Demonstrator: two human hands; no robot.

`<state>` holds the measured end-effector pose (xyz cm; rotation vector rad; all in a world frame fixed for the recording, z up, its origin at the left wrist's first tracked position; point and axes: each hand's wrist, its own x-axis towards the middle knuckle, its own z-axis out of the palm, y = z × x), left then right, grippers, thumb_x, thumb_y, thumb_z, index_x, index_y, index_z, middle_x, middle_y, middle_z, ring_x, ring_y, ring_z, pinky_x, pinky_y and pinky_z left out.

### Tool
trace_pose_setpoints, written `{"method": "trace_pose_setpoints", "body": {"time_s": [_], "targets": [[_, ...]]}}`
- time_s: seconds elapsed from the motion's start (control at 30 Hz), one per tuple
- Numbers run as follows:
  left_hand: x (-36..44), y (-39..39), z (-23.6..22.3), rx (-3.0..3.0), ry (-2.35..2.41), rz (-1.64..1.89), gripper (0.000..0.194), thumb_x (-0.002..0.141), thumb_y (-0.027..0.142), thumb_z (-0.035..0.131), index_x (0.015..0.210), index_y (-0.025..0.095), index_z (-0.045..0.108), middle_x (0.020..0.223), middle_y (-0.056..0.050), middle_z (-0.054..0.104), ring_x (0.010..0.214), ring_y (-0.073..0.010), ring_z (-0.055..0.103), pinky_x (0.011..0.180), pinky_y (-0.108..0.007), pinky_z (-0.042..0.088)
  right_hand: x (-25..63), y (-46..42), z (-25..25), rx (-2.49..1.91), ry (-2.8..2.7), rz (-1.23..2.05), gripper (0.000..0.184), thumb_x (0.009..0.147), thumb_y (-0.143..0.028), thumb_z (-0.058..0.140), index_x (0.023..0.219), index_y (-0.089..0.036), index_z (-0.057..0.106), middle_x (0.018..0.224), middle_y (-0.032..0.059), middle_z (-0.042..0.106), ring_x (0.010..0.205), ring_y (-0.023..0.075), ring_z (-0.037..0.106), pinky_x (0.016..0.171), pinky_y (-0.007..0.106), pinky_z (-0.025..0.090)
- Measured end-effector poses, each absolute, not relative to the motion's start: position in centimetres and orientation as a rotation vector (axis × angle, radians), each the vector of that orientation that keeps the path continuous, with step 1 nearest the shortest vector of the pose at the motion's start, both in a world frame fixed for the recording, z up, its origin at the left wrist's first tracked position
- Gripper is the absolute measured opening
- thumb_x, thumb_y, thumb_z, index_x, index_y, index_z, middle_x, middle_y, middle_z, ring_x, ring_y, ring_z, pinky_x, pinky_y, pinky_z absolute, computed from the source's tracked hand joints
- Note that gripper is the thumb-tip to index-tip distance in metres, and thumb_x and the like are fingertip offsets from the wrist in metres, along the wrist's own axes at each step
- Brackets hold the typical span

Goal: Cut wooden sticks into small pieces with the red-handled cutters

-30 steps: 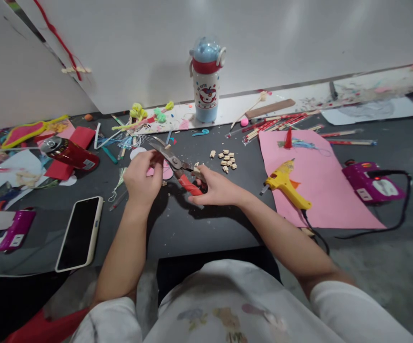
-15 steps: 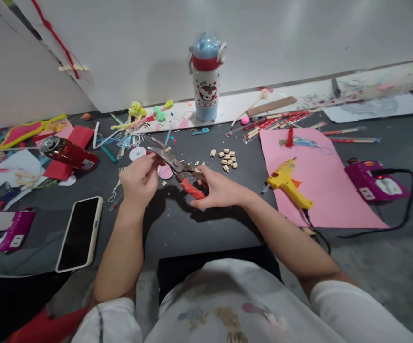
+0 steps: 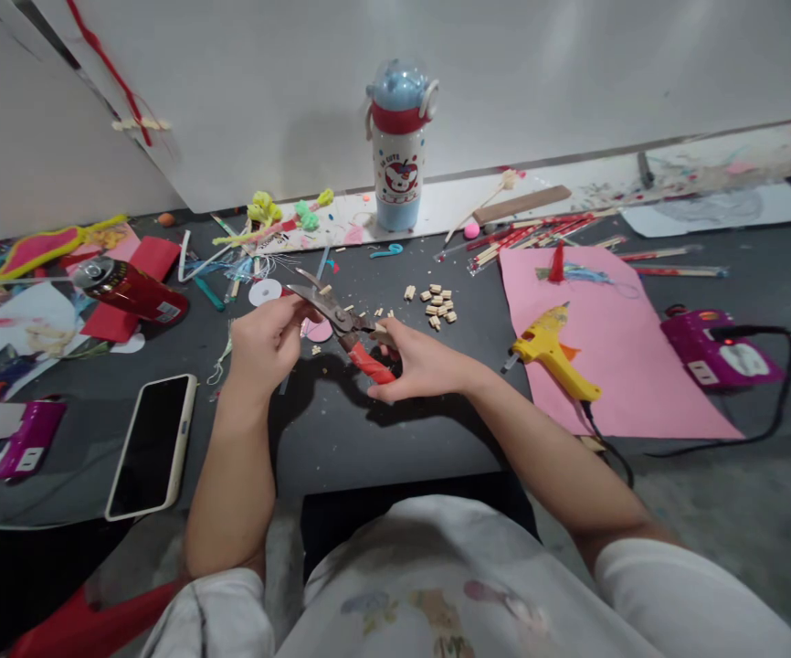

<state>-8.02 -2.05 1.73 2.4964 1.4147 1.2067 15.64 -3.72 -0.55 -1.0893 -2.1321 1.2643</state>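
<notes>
Pruning shears (image 3: pixel 344 329) with red handles are gripped in my right hand (image 3: pixel 427 359), blades pointing away to the left and slightly apart. Beside the blade tips, my left hand (image 3: pixel 264 343) is closed with its fingertips pinched together; whatever lies in the pinch is too hidden to name. A pale wooden bit (image 3: pixel 327 290) shows at the blades. To the right of the shears lies a cluster of short cut wooden pieces (image 3: pixel 441 300). A pink disc (image 3: pixel 317 330) is partly covered by the shears and my left hand.
A bottle (image 3: pixel 399 169) stands at the back. On the right, a yellow glue gun (image 3: pixel 556 352) rests on pink paper (image 3: pixel 632 366), near a purple power strip (image 3: pixel 721 347). At left are a tilted red can (image 3: pixel 135 292) and a phone (image 3: pixel 152 448). Wrapped sticks (image 3: pixel 539 239) lie behind.
Both hands and the shears stay almost in place. The view has shifted very slightly, and the shears' blades look about as far apart as before.
</notes>
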Motion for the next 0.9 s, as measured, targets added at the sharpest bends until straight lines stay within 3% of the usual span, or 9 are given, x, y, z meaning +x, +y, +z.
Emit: {"method": "trace_pose_setpoints", "body": {"time_s": [0.47, 0.7, 0.9], "targets": [[-8.5, -1.8, 1.8, 2.597, 1.419, 1.039, 0.023, 0.086, 0.017, 0.044, 0.092, 0.022, 0.066, 0.079, -0.002, 0.069, 0.074, -0.0153, 0.063, 0.068, -0.026, 0.047, 15.7, -3.3, -0.5, -1.097, -2.203, 1.304, 0.052, 0.063, -0.058, 0.067, 0.087, -0.019, 0.043, 0.076, -0.0021, 0.051, 0.062, 0.0115, 0.045, 0.057, 0.026, 0.035], [-6.9, -2.0, 1.8, 2.618, 1.609, 1.285, 0.025, 0.084, 0.034, 0.054, 0.105, 0.022, 0.058, 0.108, -0.011, 0.063, 0.105, -0.025, 0.056, 0.094, -0.041, 0.039, 15.4, -3.2, -0.4, -1.176, -2.005, 1.36, 0.051, 0.064, -0.06, 0.065, 0.086, -0.02, 0.041, 0.072, -0.0039, 0.049, 0.061, 0.0115, 0.045, 0.057, 0.026, 0.033], [-5.9, -2.7, 1.1, 2.677, 1.538, 1.295, 0.015, 0.084, 0.037, 0.054, 0.083, 0.023, 0.06, 0.083, -0.004, 0.066, 0.085, -0.021, 0.059, 0.09, -0.043, 0.037, 14.7, -3.3, -0.7, -1.172, -1.889, 1.389, 0.052, 0.063, -0.057, 0.066, 0.087, -0.02, 0.04, 0.075, -0.0031, 0.05, 0.063, 0.0121, 0.047, 0.058, 0.027, 0.036]]}}
